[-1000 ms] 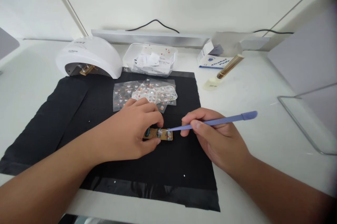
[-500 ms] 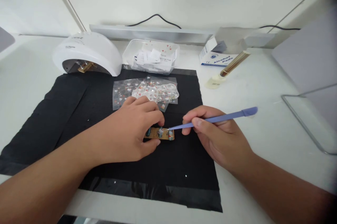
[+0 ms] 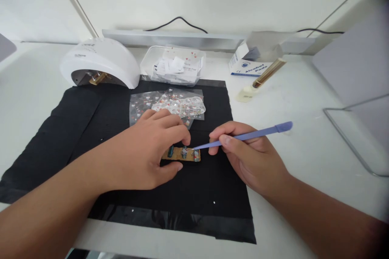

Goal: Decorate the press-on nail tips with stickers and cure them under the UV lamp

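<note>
A small tan strip [image 3: 178,156] bearing several dark, shiny decorated pieces lies on the black mat [image 3: 194,194]. My left hand [image 3: 152,149] arches over its left end, thumb and index finger apart on either side; the rest of its fingers curl toward the mat. Between thumb and fingers, my right hand [image 3: 249,153] holds a thin blue-purple tool [image 3: 258,133]. The fine tip of that tool points left and meets the strip near the middle decorated piece. Behind my left hand lie clear sticker sheets [image 3: 146,103] with small printed figures.
At the back left stands a white domed lamp [image 3: 103,58] with a gold piece inside. A clear tray [image 3: 148,64] of packets sits behind the mat. An Alcohol Pads box [image 3: 249,66] and a gold-capped bottle [image 3: 246,94] are at the right, near a metal stand [image 3: 349,145].
My left thumb and index finger have spread slightly and shifted left, uncovering more of the strip's left part. The tool in my right hand stays at nearly the same spot.
</note>
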Demonstrator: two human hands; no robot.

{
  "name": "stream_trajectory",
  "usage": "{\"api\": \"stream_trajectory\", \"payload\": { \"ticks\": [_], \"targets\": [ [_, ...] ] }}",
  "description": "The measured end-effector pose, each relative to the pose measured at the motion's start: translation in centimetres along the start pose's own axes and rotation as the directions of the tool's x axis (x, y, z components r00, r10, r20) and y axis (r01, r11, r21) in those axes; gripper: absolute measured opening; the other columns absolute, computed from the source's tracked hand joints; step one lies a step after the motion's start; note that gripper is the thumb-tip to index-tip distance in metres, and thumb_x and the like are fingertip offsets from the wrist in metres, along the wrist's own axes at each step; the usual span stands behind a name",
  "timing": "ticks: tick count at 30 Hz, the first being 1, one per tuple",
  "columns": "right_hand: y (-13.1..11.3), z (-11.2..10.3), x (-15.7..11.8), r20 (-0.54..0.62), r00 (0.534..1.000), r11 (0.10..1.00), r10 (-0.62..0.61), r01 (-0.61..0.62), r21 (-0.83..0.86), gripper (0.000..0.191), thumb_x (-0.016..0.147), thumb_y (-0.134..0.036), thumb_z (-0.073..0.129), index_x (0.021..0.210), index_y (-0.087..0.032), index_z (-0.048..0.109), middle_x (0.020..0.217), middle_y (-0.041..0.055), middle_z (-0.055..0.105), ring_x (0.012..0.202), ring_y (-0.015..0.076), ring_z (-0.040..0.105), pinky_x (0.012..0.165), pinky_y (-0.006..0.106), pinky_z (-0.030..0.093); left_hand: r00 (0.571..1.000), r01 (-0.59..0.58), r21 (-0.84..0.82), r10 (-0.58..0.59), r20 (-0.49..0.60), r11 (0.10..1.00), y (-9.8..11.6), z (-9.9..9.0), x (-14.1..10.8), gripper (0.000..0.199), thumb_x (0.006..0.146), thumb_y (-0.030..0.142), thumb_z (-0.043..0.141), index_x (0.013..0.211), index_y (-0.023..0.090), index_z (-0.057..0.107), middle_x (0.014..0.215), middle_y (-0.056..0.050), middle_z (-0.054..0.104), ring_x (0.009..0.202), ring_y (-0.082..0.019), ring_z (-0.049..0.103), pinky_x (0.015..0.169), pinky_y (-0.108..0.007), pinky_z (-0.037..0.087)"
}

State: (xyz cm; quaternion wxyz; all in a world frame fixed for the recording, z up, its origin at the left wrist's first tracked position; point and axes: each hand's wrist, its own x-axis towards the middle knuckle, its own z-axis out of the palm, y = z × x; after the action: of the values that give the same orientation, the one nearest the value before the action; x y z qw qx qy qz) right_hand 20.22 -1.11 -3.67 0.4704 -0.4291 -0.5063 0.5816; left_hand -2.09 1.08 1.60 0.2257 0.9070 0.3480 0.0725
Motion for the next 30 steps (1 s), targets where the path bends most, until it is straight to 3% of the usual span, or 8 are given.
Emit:
{"api": "stream_trajectory", "payload": {
  "ticks": [6,17,30],
  "targets": [
    [0.06,-0.08,-0.08,0.005,1.000,1.000,0.010,-0.010,0.015,0.010,0.084,-0.022,0.063,0.081,-0.023,0.072,0.063,-0.0015,0.066,0.063,0.0115,0.061,0.063,0.024,0.048,0.999,-0.029,-0.020,0.030,0.020,0.999,0.22,-0.22,-0.01,0.009,0.075,0.017,0.061,0.083,0.021,0.062,0.098,-0.002,0.058,0.094,-0.021,0.051,0.086,-0.038,0.035],
    [0.16,-0.17,-0.19,0.015,0.999,0.999,0.039,-0.040,0.022,0.014,0.086,-0.020,0.061,0.082,-0.026,0.073,0.064,-0.0031,0.067,0.066,0.0094,0.062,0.066,0.021,0.048,0.999,-0.033,-0.007,0.033,-0.009,0.999,0.23,-0.10,-0.02,0.018,0.078,0.014,0.061,0.088,0.025,0.070,0.097,-0.001,0.060,0.092,-0.018,0.053,0.089,-0.037,0.037],
    [0.20,-0.23,-0.30,0.009,0.999,0.999,0.045,-0.045,0.010,0.014,0.086,-0.021,0.061,0.082,-0.027,0.073,0.064,-0.0034,0.066,0.066,0.0093,0.062,0.065,0.020,0.048,0.995,-0.080,0.014,0.080,-0.063,0.997,-0.06,0.07,0.08,0.015,0.077,0.012,0.059,0.079,0.021,0.071,0.089,-0.001,0.067,0.089,-0.018,0.057,0.083,-0.037,0.040]
  ]
}}
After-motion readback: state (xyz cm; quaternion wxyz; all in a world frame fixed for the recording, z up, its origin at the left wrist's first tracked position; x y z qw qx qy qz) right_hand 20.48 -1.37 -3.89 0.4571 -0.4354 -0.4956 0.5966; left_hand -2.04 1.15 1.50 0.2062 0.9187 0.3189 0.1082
